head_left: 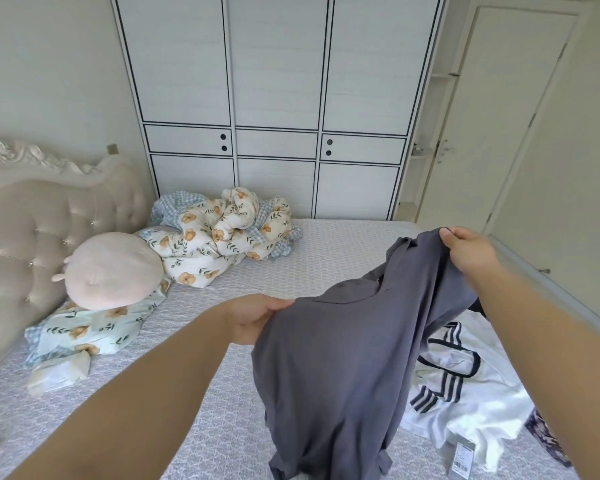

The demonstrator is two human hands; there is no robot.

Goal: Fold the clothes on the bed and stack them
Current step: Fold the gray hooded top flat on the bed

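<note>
Right hand [466, 252], right of centre in frame: grip closed, pinching the top edge of the grey shirt [329, 358] near the collar. Left hand [253, 320], mid-frame: grip also closed on the same shirt, fingers curled round the opposite top edge, lower than the right. Shirt hangs between the two hands above the bed [187, 393], tilted, hem trailing out of the bottom of the frame.

Handling, as a judgement: thin, light, limp knit with no stiffness, so it drapes and bunches wherever unsupported. Not fragile, and not slippery enough to matter. Best hold is probably the two shoulder seams, level, so it falls flat before laying down.

White shirt with dark stripes [465, 393] lies unfolded on the bed at lower right, partly behind the grey one, tag showing. No folded stack visible.

Floral duvet [222, 237] is bunched at upper centre, round pink cushion [113, 270] at left.
</note>
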